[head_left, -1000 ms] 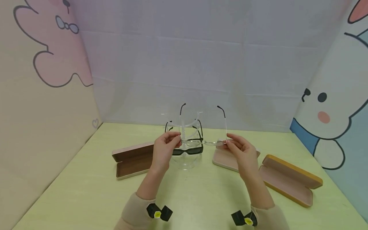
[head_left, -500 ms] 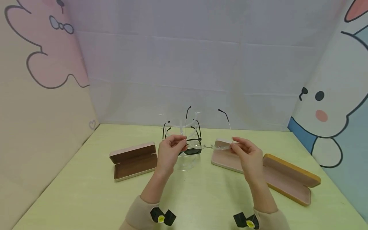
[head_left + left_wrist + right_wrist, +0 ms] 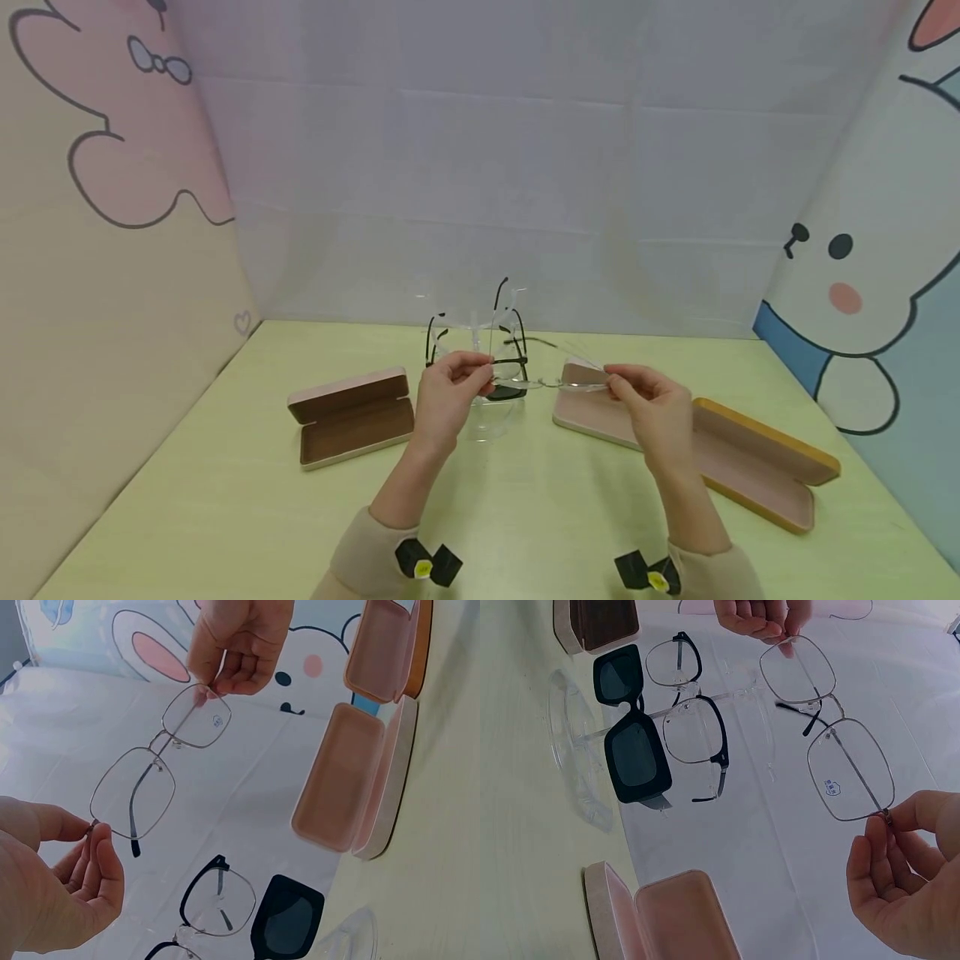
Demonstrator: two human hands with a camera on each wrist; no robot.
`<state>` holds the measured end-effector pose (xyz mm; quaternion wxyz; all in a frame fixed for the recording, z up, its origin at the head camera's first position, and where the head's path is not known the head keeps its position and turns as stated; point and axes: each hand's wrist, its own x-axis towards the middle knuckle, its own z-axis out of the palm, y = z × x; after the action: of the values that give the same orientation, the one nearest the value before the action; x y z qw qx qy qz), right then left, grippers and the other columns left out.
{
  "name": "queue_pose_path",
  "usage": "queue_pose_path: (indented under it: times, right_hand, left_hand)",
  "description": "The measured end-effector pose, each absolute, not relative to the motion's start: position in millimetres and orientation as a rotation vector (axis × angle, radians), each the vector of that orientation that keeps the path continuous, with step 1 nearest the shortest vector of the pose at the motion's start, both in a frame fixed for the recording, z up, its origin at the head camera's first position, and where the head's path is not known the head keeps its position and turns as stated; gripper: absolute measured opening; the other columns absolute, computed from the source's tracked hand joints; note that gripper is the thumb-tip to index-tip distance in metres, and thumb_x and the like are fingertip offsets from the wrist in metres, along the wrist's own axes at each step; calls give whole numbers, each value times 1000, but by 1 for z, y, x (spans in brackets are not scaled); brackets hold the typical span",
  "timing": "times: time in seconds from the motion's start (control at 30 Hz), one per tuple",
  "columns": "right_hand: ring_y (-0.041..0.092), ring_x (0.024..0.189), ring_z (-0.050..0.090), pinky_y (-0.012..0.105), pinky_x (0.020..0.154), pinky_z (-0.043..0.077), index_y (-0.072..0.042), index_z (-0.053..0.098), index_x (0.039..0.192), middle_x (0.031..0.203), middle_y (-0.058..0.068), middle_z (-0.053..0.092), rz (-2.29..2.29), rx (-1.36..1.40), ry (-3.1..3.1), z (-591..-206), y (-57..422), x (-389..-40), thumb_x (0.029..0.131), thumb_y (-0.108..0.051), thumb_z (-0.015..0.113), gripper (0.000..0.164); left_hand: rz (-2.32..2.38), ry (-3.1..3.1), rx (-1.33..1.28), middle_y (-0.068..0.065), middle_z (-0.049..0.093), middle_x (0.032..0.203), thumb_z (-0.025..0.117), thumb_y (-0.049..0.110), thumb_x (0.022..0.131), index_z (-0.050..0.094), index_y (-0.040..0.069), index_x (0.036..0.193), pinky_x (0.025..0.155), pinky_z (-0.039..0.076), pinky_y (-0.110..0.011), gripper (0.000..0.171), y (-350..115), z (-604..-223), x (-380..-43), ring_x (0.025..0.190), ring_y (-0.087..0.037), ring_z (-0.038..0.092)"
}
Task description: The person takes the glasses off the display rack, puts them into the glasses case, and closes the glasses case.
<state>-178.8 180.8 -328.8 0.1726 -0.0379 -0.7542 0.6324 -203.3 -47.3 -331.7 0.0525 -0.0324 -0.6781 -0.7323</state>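
Thin metal-rimmed eyeglasses (image 3: 551, 385) are held level above the table between both hands. My left hand (image 3: 442, 396) pinches the frame at its left hinge. At the right hinge, the fingers of my right hand (image 3: 660, 417) pinch the other corner. In the head view the left temple stands up and away, while the right temple slants inward behind the lenses. A small printed mark shows on one lens (image 3: 832, 787) in the right wrist view. Behind the held pair, black sunglasses (image 3: 637, 754) and dark-browed eyeglasses (image 3: 721, 735) sit on a clear display stand (image 3: 577, 757).
An open case with a brown lining (image 3: 356, 425) lies left of the stand. To the right are an open pale pink case (image 3: 592, 417), partly hidden by my right hand, and an open yellow case (image 3: 757, 475). A white cloth (image 3: 480, 167) hangs behind the table.
Both hands have shifted slightly right with the eyeglasses. The right temple, upright earlier, has swung inward to the left, behind the lenses. The left temple still stands up.
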Motion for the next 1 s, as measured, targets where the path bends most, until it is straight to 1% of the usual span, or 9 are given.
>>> queue_pose_path:
  times: [0.07, 0.13, 0.33, 0.43, 0.57, 0.7, 0.8, 0.93, 1.0]
  right_hand:
    - [11, 73, 63, 19, 70, 51, 5, 66, 97, 77, -8, 67, 1771, -114, -2162, -331, 181, -180, 86, -7, 60, 17]
    - [10, 73, 63, 19, 70, 51, 7, 65, 98, 76, -8, 66, 1739, -109, -2190, -332, 181, -181, 86, -6, 59, 19]
    - [6, 72, 59, 16, 67, 49, 7, 63, 98, 78, -1, 64, 1652, -15, -2292, -331, 181, -180, 89, -6, 55, 18]
    - [4, 73, 55, 16, 65, 47, 5, 62, 99, 83, 4, 62, 1617, 39, -2346, -331, 180, -178, 91, -7, 53, 17]
    - [4, 75, 53, 16, 65, 45, 2, 60, 100, 83, -2, 59, 1593, 86, -2388, -331, 181, -177, 93, -9, 51, 16]
    - [2, 75, 53, 15, 66, 46, 2, 60, 100, 83, -7, 58, 1599, 101, -2397, -331, 182, -177, 93, -9, 50, 16]
    - [2, 76, 53, 15, 67, 46, 2, 60, 99, 86, 0, 60, 1599, 111, -2397, -332, 182, -177, 93, -9, 50, 16]
    - [3, 77, 54, 15, 67, 47, 3, 60, 98, 93, 12, 60, 1591, 127, -2400, -332, 182, -178, 93, -9, 50, 16]
    - [2, 77, 54, 15, 68, 47, 3, 60, 99, 94, 14, 60, 1591, 131, -2407, -332, 183, -179, 93, -10, 50, 17]
  left_hand:
    - [-2225, -2067, -94, -7, 65, 79, 63, 3, 83, 64, -6, 98, 69, 54, -29, 18, -47, -332, -204, 65, -13, 61]
    - [-2214, -2077, -95, -6, 65, 78, 63, 4, 83, 64, -6, 98, 68, 53, -27, 18, -47, -333, -204, 65, -13, 61]
    - [-2191, -2080, -102, -18, 65, 85, 63, 5, 83, 65, -3, 97, 70, 54, -33, 17, -48, -332, -203, 69, -20, 62]
    - [-2190, -2075, -105, -14, 65, 83, 63, 6, 83, 66, 0, 96, 72, 54, -37, 14, -48, -331, -203, 69, -20, 62]
    - [-2182, -2076, -115, -12, 65, 81, 63, 4, 83, 66, 1, 94, 72, 53, -37, 12, -47, -331, -203, 70, -24, 62]
    - [-2171, -2085, -124, -16, 65, 83, 63, 5, 83, 67, 1, 94, 73, 53, -40, 12, -48, -333, -204, 71, -25, 62]
    - [-2152, -2100, -121, -15, 65, 84, 63, 6, 83, 67, 3, 93, 73, 53, -41, 11, -49, -333, -204, 69, -19, 62]
    - [-2104, -2126, -118, -11, 67, 84, 64, 7, 82, 68, 4, 91, 69, 54, -33, 10, -49, -333, -204, 68, -16, 62]
    - [-2060, -2156, -118, -11, 67, 83, 64, 8, 82, 69, 5, 90, 65, 54, -28, 10, -49, -334, -204, 67, -16, 63]
